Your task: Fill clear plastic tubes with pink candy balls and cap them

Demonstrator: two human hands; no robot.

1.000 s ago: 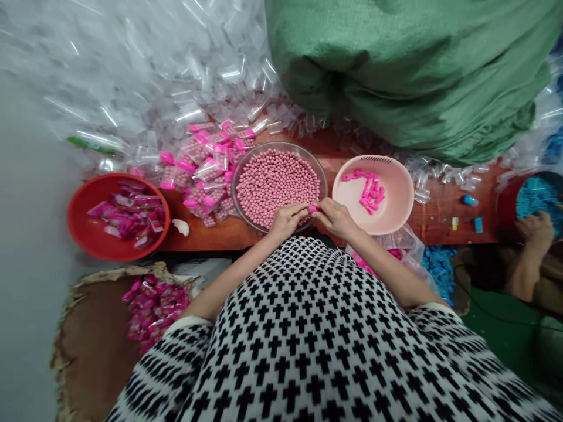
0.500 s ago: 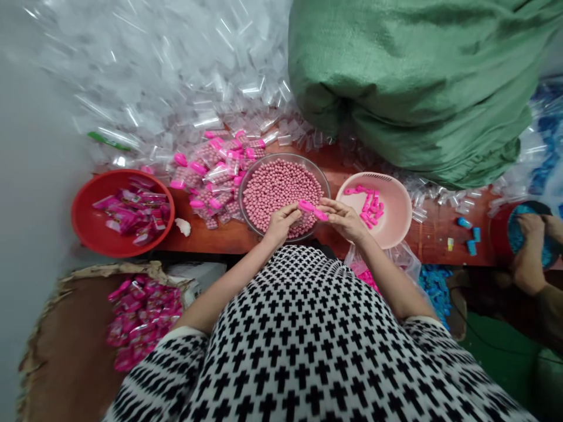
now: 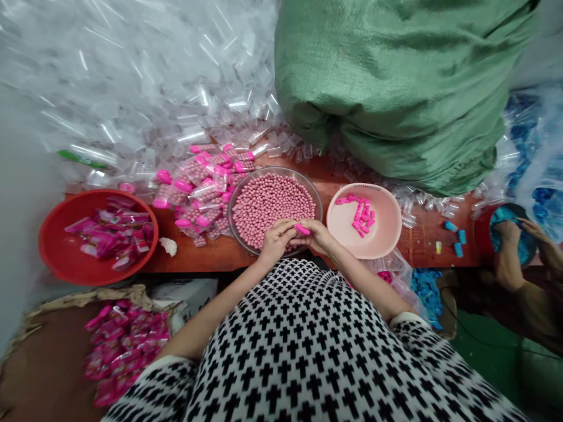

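My left hand (image 3: 276,239) and my right hand (image 3: 317,235) meet over the near rim of a clear bowl (image 3: 308,186) full of small pink balls (image 3: 270,202). Both hands are closed, pinching a small bright pink plastic piece (image 3: 302,228) between their fingertips. Right of my right hand stands a pale pink bowl (image 3: 387,228) holding several bright pink plastic pieces (image 3: 360,212). Left of the clear bowl lies a heap of filled clear tubes with pink caps (image 3: 197,187).
A red bowl (image 3: 57,258) of pink packets stands at the left on the wooden table (image 3: 211,252). Empty clear tubes (image 3: 145,99) pile up behind, beside a big green sack (image 3: 396,88). Another person's hands (image 3: 510,240) work in a bowl of blue pieces at the right. More pink packets (image 3: 123,346) lie below.
My hands have come together again at the bowl's near rim, closing on the pink piece that was held apart half a second ago. The view has shifted slightly.
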